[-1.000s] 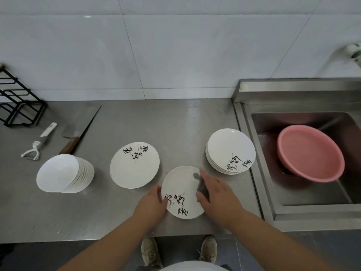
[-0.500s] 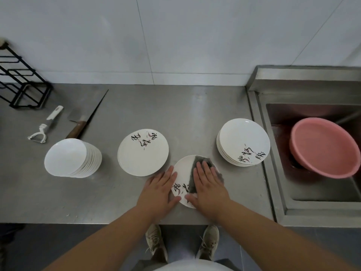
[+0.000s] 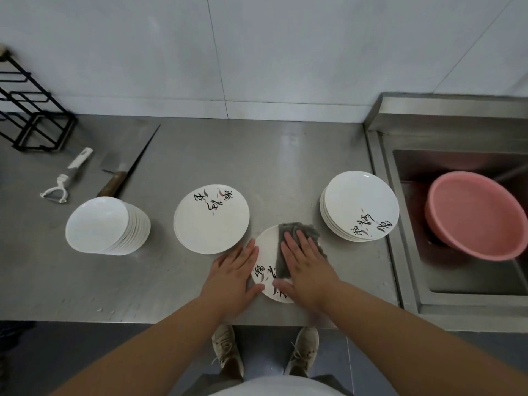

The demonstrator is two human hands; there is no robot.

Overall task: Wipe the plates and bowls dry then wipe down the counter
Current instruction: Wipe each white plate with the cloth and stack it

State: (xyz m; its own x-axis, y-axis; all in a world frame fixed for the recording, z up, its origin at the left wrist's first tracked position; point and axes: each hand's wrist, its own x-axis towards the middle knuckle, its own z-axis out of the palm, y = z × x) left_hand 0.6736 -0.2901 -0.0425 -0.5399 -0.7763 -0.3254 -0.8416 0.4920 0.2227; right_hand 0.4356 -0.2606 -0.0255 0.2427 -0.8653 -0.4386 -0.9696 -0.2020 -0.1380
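At the far left of the steel worktop (image 3: pixel 285 167) stands a black wire rack (image 3: pixel 37 121). Just near of it lie a white peeler (image 3: pixel 61 185) and a cleaver (image 3: pixel 125 170) with a wooden handle, its blade pointing to the far wall. To their right and nearer, a tilted stack of plain white bowls (image 3: pixel 100 224) rests with the cleaver's handle end just behind it.

Next comes a white plate (image 3: pixel 211 221) with black brush-script characters and small reddish strokes along its far rim; the characters are too stylised to read.

The left hand (image 3: pixel 234 272) lies flat, fingers straight and together, across the left rim of the wiped plate (image 3: pixel 267 250), with the thumb along the plate's near edge. This plate sits near the worktop's front edge, between the single plate and the right-hand stack, and carries the same brush script on its near side, partly covered.

A grey cloth (image 3: pixel 313 230) is spread over the plate's right half. The right hand (image 3: pixel 307 267) presses it down with an open palm, fingers straight and slightly apart, nothing gripped.

Farther right, a stack of plates (image 3: pixel 361 204) shows the same unreadable script on its near right rim. Beyond it is the steel sink (image 3: pixel 405 252), where a pink basin (image 3: pixel 474 212) leans tilted.
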